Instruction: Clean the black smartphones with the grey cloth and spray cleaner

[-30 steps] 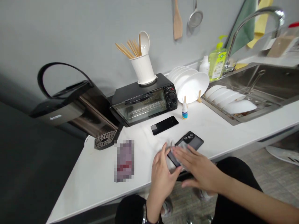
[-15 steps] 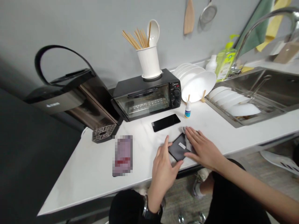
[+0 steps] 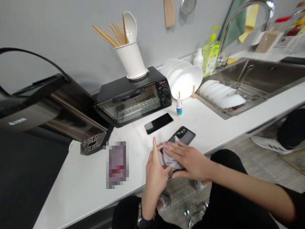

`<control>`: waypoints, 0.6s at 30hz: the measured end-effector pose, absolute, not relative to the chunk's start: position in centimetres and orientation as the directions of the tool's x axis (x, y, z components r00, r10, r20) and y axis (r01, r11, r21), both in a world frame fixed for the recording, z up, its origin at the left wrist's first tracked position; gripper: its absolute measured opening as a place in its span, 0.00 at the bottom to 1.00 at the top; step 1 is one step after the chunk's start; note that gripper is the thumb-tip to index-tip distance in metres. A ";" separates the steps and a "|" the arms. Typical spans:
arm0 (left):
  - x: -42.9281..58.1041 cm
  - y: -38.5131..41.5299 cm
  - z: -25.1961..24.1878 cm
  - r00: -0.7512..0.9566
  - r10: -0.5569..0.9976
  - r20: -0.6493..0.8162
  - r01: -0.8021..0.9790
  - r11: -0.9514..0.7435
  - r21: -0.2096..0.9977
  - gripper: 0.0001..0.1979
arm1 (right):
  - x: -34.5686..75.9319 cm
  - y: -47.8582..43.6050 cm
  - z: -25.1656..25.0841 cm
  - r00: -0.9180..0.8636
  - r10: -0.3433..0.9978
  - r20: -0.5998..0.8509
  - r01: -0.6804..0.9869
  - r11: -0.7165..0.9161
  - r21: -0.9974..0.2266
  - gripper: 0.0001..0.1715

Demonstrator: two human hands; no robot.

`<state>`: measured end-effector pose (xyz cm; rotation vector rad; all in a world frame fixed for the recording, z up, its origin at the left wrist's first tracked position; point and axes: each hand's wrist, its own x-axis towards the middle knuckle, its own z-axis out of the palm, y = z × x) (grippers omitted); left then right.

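A dark smartphone (image 3: 187, 136) lies face down near the counter's front edge, its camera lenses at the far end. My left hand (image 3: 156, 173) grips the near end between thumb and fingers, the index finger raised. A crumpled pale grey cloth (image 3: 172, 163) covers the near half of the phone. My right hand (image 3: 194, 160) lies over this cloth with straight fingers, pressing it on the phone's back. Behind them rests a second black phone (image 3: 159, 123), screen up. A small white dropper bottle (image 3: 179, 108) with a blue label stands just beyond.
A toaster oven (image 3: 133, 98) carries a white cup (image 3: 132, 60) of chopsticks and a spoon. Left of it stands a black drink machine (image 3: 69, 111); a pixelated purple item (image 3: 117, 163) lies in front. White plates (image 3: 187, 82), a soap bottle (image 3: 211, 57) and a sink (image 3: 267, 81) are rightward.
The cloth and my right hand have slid from the phone's far end to its near end, close to my left hand. The camera lenses now show. The view has swung right.
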<state>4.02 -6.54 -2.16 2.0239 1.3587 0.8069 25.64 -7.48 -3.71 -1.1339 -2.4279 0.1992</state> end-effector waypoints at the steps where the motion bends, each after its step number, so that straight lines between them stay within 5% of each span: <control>1: 4.0 -6.5 -2.1 0.307 0.936 0.172 0.592 -0.330 0.736 0.60 | 25.8 -7.4 -3.8 -0.516 0.786 0.342 0.732 0.611 -0.300 0.53; 4: 4.0 -6.5 -2.1 0.328 0.928 0.180 0.602 -0.352 0.717 0.59 | 25.9 -7.2 -3.8 -0.383 0.833 0.399 0.808 0.512 -0.294 0.52; 7: 3.9 -6.4 -2.3 0.305 0.937 0.169 0.616 -0.329 0.716 0.57 | 25.3 -7.0 -3.7 -0.512 0.765 0.392 0.700 0.635 -0.327 0.62; 8: 3.9 -6.4 -2.3 0.298 0.939 0.173 0.611 -0.326 0.721 0.57 | 25.2 -6.9 -3.7 -0.527 0.764 0.372 0.696 0.639 -0.326 0.58; 11: 3.9 -6.4 -2.4 0.299 0.934 0.196 0.598 -0.343 0.724 0.58 | 25.2 -6.5 -3.7 -0.271 0.875 0.401 0.862 0.406 -0.304 0.51; 15: 4.1 -6.5 -2.4 0.289 0.938 0.192 0.620 -0.336 0.709 0.58 | 25.5 -6.7 -3.6 -0.529 0.761 0.377 0.707 0.640 -0.300 0.61; 18: 4.1 -6.6 -2.4 0.297 0.933 0.201 0.628 -0.350 0.695 0.58 | 25.7 -6.9 -3.6 -0.340 0.851 0.399 0.849 0.461 -0.259 0.53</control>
